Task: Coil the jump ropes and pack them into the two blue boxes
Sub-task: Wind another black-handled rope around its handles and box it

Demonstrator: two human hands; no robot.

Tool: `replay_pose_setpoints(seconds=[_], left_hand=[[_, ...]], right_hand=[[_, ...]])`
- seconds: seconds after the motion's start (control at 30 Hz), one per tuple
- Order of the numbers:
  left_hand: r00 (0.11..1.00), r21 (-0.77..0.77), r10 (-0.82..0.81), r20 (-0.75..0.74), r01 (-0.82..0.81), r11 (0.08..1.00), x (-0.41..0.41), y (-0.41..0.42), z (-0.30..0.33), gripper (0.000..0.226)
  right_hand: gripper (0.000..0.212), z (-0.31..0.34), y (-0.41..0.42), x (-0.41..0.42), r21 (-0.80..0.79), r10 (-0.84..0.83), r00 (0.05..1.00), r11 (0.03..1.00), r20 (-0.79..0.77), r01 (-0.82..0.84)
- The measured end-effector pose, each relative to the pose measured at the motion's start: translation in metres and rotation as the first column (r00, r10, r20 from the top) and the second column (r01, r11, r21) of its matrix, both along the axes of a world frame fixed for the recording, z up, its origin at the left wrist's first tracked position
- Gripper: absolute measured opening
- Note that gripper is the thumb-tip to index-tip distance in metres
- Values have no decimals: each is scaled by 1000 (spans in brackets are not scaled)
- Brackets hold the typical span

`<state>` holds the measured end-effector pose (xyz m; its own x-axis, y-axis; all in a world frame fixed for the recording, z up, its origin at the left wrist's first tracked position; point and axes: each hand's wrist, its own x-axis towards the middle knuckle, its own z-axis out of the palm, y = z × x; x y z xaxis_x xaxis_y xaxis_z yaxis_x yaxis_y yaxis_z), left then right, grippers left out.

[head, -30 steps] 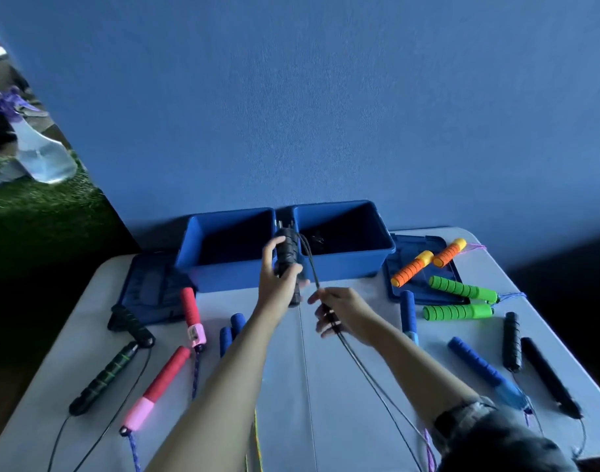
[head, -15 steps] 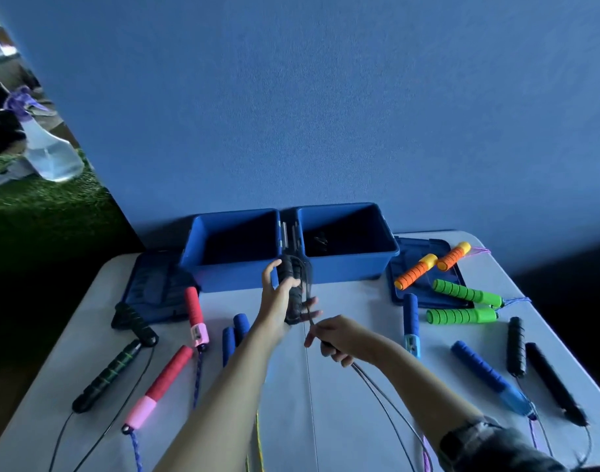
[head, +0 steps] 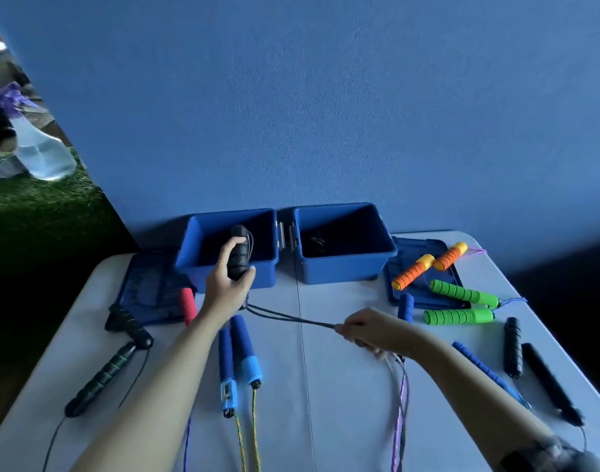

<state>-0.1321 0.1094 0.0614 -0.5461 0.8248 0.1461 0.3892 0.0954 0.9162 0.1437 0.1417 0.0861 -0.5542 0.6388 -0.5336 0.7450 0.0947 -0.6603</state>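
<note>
My left hand (head: 225, 289), just left of the frame's centre, is wrapped around a pair of black jump-rope handles (head: 238, 255), holding them upright in front of the near wall of the left blue box (head: 203, 264), their tops level with its opening. A black cord (head: 285, 316) runs from under that hand, rightward across the middle of the white table (head: 325, 386), into my right hand (head: 377, 330), whose fingers are curled closed around it; more cord hangs out below that fist toward the bottom edge. The right blue box (head: 346, 267) stands just beside the left one, with something dark and thin at its bottom that I cannot make out.

Loose ropes lie all round: two blue handles (head: 238, 356) below my left hand, a red handle (head: 187, 303) beside my wrist, black handles with green rings (head: 102, 378) at lower left. At right are orange handles (head: 428, 264) on a blue lid (head: 414, 298), green handles (head: 460, 304), and black handles (head: 513, 345) near the table's right edge.
</note>
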Motion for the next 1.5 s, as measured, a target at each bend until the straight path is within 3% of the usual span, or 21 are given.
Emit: replay_pose_setpoints(seconds=[0.1,0.17,0.27,0.4,0.5,0.63,0.8,1.0,1.17,1.3,1.4,1.5], left_hand=[[955,12,-153,-252,161,987,-1,-2,-6,55],[896,-66,-284,-342,278,958,2,-5,-5,49],[801,-206,-455,-388,406,890,5,-10,-4,51],[612,-392,-642,-461,509,766,10,-17,-11,59],[565,-437,-704,-431,552,710,17,-20,-15,61],[498,-488,-750,-434,570,661,24,-25,-18,71],[432,-604,-780,-453,495,624,45,-34,-7,95],[352,-568,-791,-501,555,607,61,-49,-6,79],[422,-447,-731,-537,592,671,67,-59,3,63],[465,-399,-720,-515,613,682,68,-59,10,72],[512,-278,-681,-523,653,705,62,-55,1,64],[610,-217,-634,-476,617,757,59,-49,-1,59]], right_hand=[[39,10,5,1,363,79,991,925,109,-113],[34,15,12,3,454,82,990,882,119,-128],[28,11,25,8,488,71,995,867,76,-99],[16,18,22,5,544,151,988,832,-26,-112],[14,25,22,2,606,168,984,790,-64,-96],[16,27,27,5,589,152,986,804,-64,-86],[15,25,29,0,595,188,978,798,-88,-100],[15,15,41,-6,482,197,976,866,-92,-129],[11,5,47,-13,363,205,967,921,-150,-139],[16,-13,49,-11,294,129,976,953,-173,-74],[37,-27,39,-13,45,-111,942,990,-318,132],[30,-29,19,-22,-309,-376,801,917,-465,251]])
